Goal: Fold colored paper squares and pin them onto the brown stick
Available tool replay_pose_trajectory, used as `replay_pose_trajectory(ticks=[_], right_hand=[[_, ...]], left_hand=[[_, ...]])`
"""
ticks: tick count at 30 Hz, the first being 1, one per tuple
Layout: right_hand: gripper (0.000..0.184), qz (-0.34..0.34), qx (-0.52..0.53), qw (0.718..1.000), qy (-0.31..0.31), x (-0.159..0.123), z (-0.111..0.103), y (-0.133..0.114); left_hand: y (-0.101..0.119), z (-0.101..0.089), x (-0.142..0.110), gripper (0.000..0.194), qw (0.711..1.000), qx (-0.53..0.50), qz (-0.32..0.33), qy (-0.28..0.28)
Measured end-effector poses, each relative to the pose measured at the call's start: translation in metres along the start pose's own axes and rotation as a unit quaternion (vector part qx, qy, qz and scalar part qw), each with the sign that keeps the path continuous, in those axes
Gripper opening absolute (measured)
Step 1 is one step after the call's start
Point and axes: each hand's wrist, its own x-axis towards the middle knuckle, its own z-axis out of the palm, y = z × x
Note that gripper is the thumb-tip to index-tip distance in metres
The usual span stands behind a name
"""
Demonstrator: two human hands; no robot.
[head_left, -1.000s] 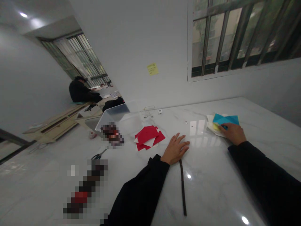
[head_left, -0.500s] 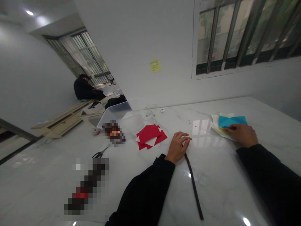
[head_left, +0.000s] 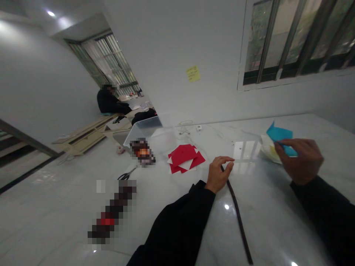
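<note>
My left hand (head_left: 220, 174) rests on the white tabletop with its thumb and index finger curved apart, holding nothing. The upper end of a long thin dark strip (head_left: 237, 210) lies beneath that hand. On the right side, my right hand (head_left: 302, 159) has its fingers pinched at a sheet of blue paper (head_left: 281, 133), whose corner sticks up. Part of the blue sheet is hidden behind the fingers. Pale yellowish paper (head_left: 268, 150) lies under and beside it. Left of my left hand is a stack of red and white cut paper (head_left: 185, 158).
Scissors (head_left: 127, 175) lie to the left, near a clear plastic bin (head_left: 144, 127) and two pixelated items. Small bits sit by a white cube (head_left: 199, 128) near the wall. A yellow note (head_left: 193, 73) sticks there. A person in black (head_left: 108, 101) sits far left.
My right hand has moved nearer and rightward, and the blue paper's edge has risen from the pale paper. My left hand stays beside the strip. The whole view has shifted slightly.
</note>
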Motion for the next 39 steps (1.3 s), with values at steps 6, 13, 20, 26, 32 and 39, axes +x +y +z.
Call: replay_pose_trajectory(ticks=[6, 13, 20, 26, 32, 39], right_hand=[[0.016, -0.135, 0.222, 0.958, -0.123, -0.027, -0.002, -0.103], [0.038, -0.097, 0.315, 0.913, -0.241, -0.038, 0.001, -0.110], [0.066, 0.327, 0.419, 0.805, -0.265, -0.041, 0.019, -0.094], [0.051, 0.492, 0.484, 0.657, -0.303, -0.045, 0.031, -0.080], [0.036, 0.554, 0.500, 0.616, -0.252, -0.046, 0.035, -0.070], [0.038, 0.523, 0.561, 0.560, -0.314, -0.050, 0.034, -0.075]], left_hand=[[0.000, 0.010, -0.002, 0.050, 0.951, -0.279, -0.136, -0.001], [-0.021, 0.010, 0.000, 0.034, 0.947, -0.237, -0.189, 0.109], [-0.025, -0.003, 0.006, 0.040, 0.966, -0.150, -0.199, 0.065], [-0.007, -0.007, 0.008, 0.058, 0.897, -0.345, -0.276, 0.003], [-0.003, -0.004, 0.008, 0.063, 0.867, -0.419, -0.268, -0.038], [-0.020, 0.003, 0.005, 0.060, 0.918, -0.318, -0.235, 0.036]])
